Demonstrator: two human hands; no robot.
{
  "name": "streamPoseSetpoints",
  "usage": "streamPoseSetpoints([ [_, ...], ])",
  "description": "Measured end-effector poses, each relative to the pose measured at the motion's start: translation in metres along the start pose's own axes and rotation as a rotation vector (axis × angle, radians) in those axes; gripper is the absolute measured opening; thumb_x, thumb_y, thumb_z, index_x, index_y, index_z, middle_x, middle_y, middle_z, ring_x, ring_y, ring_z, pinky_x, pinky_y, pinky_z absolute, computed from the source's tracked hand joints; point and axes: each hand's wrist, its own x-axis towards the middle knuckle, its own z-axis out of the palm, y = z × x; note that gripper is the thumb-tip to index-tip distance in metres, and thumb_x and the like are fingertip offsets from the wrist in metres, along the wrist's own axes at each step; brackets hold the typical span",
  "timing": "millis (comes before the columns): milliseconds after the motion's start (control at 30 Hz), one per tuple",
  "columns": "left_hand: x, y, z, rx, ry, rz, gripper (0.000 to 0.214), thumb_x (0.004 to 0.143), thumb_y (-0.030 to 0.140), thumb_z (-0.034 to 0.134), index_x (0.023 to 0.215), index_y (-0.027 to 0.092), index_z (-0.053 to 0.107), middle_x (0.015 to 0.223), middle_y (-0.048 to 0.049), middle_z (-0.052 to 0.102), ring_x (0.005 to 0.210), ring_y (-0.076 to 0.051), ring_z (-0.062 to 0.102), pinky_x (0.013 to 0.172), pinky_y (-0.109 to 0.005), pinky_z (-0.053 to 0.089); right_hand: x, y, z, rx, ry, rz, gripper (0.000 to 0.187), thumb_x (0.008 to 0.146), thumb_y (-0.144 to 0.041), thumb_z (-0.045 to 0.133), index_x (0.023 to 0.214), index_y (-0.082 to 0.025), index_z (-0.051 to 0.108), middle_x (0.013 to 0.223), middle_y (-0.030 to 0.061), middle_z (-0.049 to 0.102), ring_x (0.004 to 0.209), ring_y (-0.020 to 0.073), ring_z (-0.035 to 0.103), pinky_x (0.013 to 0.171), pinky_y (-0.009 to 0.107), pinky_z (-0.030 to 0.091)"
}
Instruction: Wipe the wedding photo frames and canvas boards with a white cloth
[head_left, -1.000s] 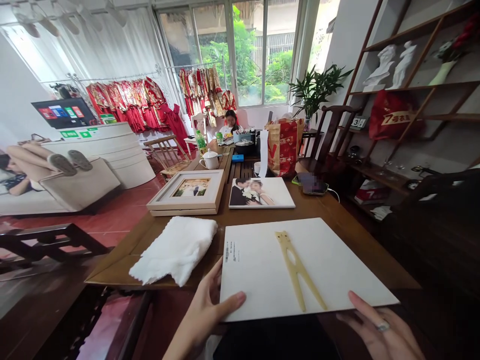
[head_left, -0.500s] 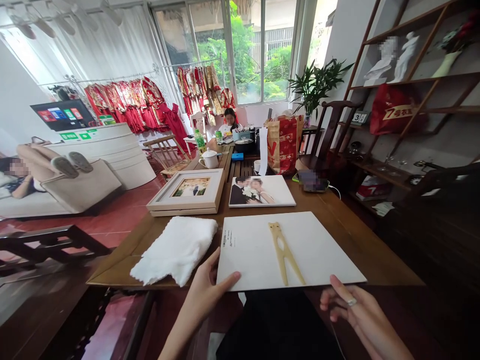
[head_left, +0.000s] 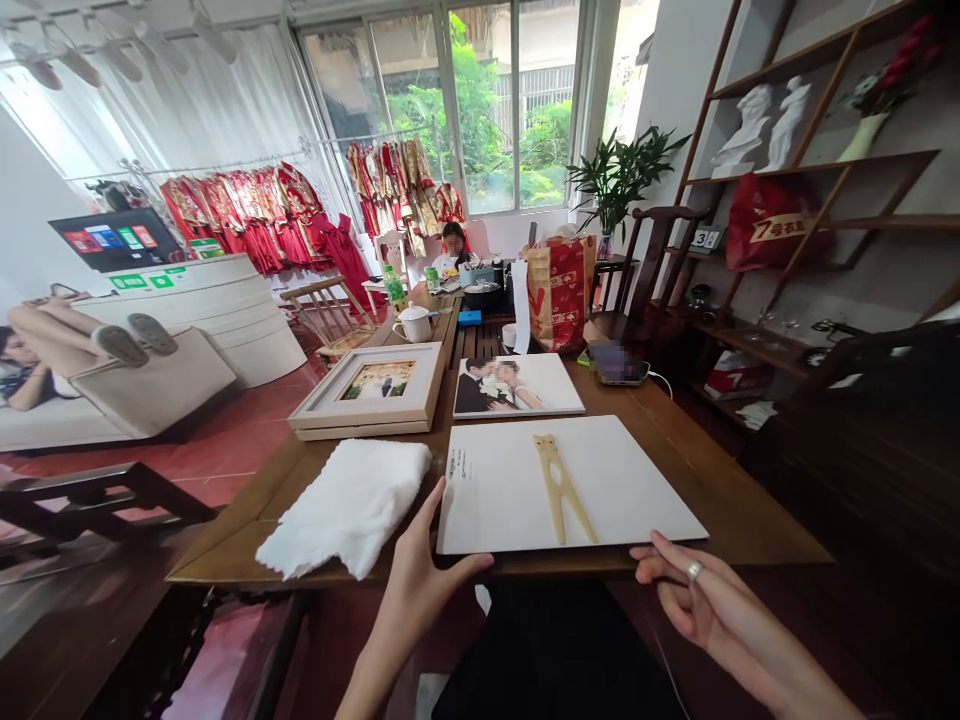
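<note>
A white rectangular panel (head_left: 495,510) with small printed text at its left lies flat at the table's near edge. On it rests a pale yellow, flat, cat-headed piece (head_left: 556,488) with two long pointed legs. My left hand (head_left: 420,560) is at the panel's near left corner, thumb and fingers spread, fingers along the left side and thumb by the near edge. My right hand (head_left: 694,590), wearing a ring, is at the near edge toward the right corner. Its thumb reaches the edge and its other fingers bend loosely below, apart, holding nothing visible.
A folded white towel (head_left: 352,505) lies left of the panel. Behind are a framed picture (head_left: 319,410), a couple's photo panel (head_left: 562,385), a phone (head_left: 619,366), a lidded white cup (head_left: 412,323) and a red paper bag (head_left: 559,295). One person sits at the far end; another lies on a sofa.
The white panel, with the cat-headed piece on it, has slid farther onto the table and slightly left. My right thumb has come off the panel's top to its near edge.
</note>
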Motion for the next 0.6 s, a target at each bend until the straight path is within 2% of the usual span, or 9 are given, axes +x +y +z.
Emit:
streamPoseSetpoints([
  [100,0.001,-0.002,-0.002,0.058,-0.005,0.023,0.075,0.063,0.037,0.077,0.130,0.023,0.045,0.134,-0.0096,0.045,0.124,-0.030,0.040,0.100,-0.043,0.037,0.001,-0.008,-0.005,0.037,-0.015,0.091,0.018,0.075,-0.032,0.067,0.076,-0.014,0.068,0.079,0.0042,0.070,0.034,-0.0017,0.036,0.032,0.011,0.033],
  [200,0.003,-0.001,-0.004,0.113,-0.028,0.072,0.059,0.063,0.039,0.076,0.117,0.024,0.058,0.134,-0.0091,0.044,0.123,-0.031,0.040,0.098,-0.042,0.039,0.001,-0.017,-0.010,0.068,-0.031,0.183,0.012,0.075,-0.025,0.066,0.074,-0.013,0.069,0.091,0.0073,0.071,0.034,-0.0029,0.034,0.028,0.009,0.028],
  [333,0.002,0.003,-0.006,0.185,-0.047,0.121,0.052,0.066,0.040,0.075,0.113,0.024,0.060,0.133,-0.0093,0.045,0.122,-0.032,0.041,0.097,-0.043,0.040,-0.003,-0.026,-0.016,-0.064,-0.060,0.139,0.016,0.075,-0.028,0.064,0.080,-0.014,0.069,0.093,0.0099,0.070,0.038,0.0005,0.042,0.028,0.011,0.025],
  [400,0.000,0.005,-0.006,0.247,-0.064,0.154,0.048,0.071,0.037,0.072,0.115,0.026,0.058,0.134,-0.0081,0.043,0.124,-0.031,0.040,0.099,-0.042,0.038,-0.006,-0.031,-0.020,-0.209,-0.080,0.043,0.024,0.076,-0.037,0.062,0.086,-0.016,0.067,0.086,0.0095,0.070,0.041,0.0043,0.047,0.029,0.014,0.026],
  [467,-0.003,0.005,-0.004,0.321,-0.081,0.195,0.042,0.078,0.032,0.065,0.118,0.027,0.054,0.139,-0.0069,0.037,0.126,-0.028,0.036,0.101,-0.042,0.036,-0.005,-0.036,-0.025,-0.333,-0.075,-0.128,0.031,0.076,-0.044,0.060,0.089,-0.016,0.065,0.076,0.0072,0.068,0.044,0.0076,0.049,0.030,0.016,0.026],
  [533,-0.007,0.002,0.000,0.398,-0.081,0.243,0.037,0.084,0.028,0.058,0.120,0.028,0.050,0.142,-0.0069,0.031,0.128,-0.027,0.033,0.102,-0.043,0.034,0.002,-0.041,-0.030,-0.442,0.010,-0.348,0.034,0.075,-0.047,0.060,0.092,-0.017,0.064,0.073,0.0054,0.066,0.051,0.0107,0.053,0.036,0.019,0.035],
  [600,-0.009,-0.002,0.003,0.473,-0.062,0.296,0.033,0.086,0.027,0.053,0.119,0.028,0.048,0.143,-0.0078,0.027,0.128,-0.028,0.032,0.101,-0.045,0.035,0.016,-0.045,-0.036,-0.561,0.174,-0.560,0.035,0.073,-0.047,0.061,0.094,-0.019,0.063,0.082,0.0056,0.067,0.064,0.0142,0.058,0.057,0.025,0.049],
])
